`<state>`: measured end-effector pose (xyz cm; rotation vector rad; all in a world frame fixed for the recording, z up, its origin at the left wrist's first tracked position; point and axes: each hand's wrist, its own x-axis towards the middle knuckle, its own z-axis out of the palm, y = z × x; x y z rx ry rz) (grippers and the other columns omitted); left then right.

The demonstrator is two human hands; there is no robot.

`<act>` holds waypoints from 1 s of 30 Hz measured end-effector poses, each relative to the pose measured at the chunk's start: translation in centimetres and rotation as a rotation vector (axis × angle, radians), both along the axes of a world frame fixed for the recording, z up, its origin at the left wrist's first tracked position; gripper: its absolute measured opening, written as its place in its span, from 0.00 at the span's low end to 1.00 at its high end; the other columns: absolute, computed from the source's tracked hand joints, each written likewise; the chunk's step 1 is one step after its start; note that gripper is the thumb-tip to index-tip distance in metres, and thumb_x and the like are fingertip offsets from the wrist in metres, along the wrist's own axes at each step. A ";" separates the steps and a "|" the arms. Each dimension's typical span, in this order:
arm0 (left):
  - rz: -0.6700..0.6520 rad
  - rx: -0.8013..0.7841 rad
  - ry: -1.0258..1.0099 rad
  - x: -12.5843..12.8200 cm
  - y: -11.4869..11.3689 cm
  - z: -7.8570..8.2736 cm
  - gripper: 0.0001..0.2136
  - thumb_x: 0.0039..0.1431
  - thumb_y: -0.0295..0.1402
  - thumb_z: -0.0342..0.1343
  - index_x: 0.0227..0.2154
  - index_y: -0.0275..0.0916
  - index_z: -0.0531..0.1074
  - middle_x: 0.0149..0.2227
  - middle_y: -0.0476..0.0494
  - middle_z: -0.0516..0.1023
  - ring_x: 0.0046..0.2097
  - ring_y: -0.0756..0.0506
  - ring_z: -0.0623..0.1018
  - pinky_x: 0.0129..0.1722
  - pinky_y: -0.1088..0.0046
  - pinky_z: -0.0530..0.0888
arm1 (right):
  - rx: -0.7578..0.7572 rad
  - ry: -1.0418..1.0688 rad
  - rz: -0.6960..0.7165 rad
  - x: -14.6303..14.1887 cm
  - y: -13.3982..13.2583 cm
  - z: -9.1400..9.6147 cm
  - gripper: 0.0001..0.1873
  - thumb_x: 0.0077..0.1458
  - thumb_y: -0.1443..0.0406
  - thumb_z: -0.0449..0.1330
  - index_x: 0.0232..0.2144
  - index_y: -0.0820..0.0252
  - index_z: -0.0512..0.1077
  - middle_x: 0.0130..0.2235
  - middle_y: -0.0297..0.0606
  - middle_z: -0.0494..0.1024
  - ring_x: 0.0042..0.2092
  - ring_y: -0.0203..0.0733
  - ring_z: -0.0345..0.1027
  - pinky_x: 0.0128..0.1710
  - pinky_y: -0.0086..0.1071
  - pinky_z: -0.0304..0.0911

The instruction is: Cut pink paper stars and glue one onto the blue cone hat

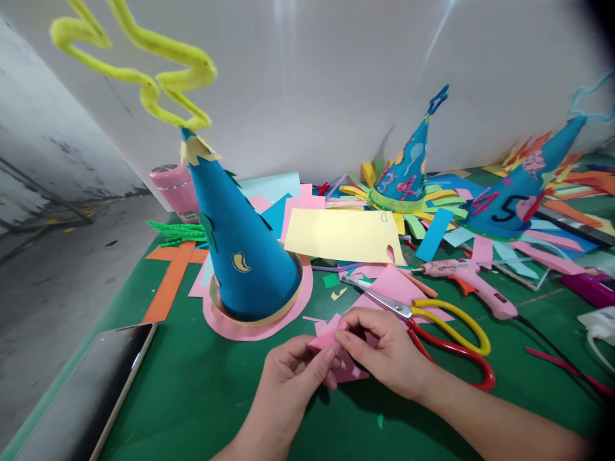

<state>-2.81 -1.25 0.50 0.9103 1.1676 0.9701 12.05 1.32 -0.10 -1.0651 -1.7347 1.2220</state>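
Between my two hands is a small piece of pink paper (pixel 323 341), pinched by fingers and thumbs over the green table. My left hand (pixel 296 371) grips its left and lower side. My right hand (pixel 384 346) grips the upper right side, so part of the paper is hidden. More pink paper (pixel 350 371) lies just under the hands. Close to my right hand are scissors (pixel 408 310) with one yellow and one red handle, blades pointing left. A blue paper cone hat (pixel 247 256) with a pink brim stands beyond my left hand, topped by a yellow pipe-cleaner shape (pixel 182 70).
A phone (pixel 91 390) lies at the left edge of the green table (pixel 192 397). A pink glue gun (pixel 473 285) with a cord rests at right. Behind are a cream sheet (pixel 343 234), two decorated blue cone hats (pixel 406 169), paper strips and a pink cylinder (pixel 177 192).
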 end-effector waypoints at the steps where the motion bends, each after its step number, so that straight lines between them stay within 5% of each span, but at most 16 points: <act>1: 0.000 -0.001 -0.018 0.0 0.0 0.0 0.07 0.47 0.34 0.59 0.23 0.35 0.73 0.18 0.49 0.71 0.24 0.50 0.69 0.27 0.75 0.64 | 0.001 -0.003 0.003 0.0 0.0 0.0 0.11 0.55 0.63 0.52 0.24 0.62 0.67 0.23 0.32 0.68 0.24 0.32 0.60 0.22 0.24 0.56; 5: -0.016 -0.001 -0.069 -0.2 0.0 -0.4 0.07 0.47 0.34 0.59 0.28 0.35 0.73 0.19 0.50 0.71 0.23 0.51 0.68 0.25 0.75 0.65 | 0.024 -0.037 0.010 0.1 0.1 -0.1 0.11 0.55 0.63 0.52 0.23 0.61 0.66 0.22 0.31 0.66 0.23 0.31 0.58 0.21 0.24 0.55; 30: -0.018 -0.053 -0.049 -0.1 0.1 -0.5 0.09 0.46 0.35 0.59 0.20 0.35 0.69 0.17 0.50 0.71 0.20 0.52 0.68 0.26 0.75 0.64 | 0.092 -0.079 0.039 0.4 0.2 -0.4 0.12 0.56 0.64 0.51 0.23 0.62 0.66 0.22 0.31 0.67 0.25 0.31 0.58 0.23 0.24 0.54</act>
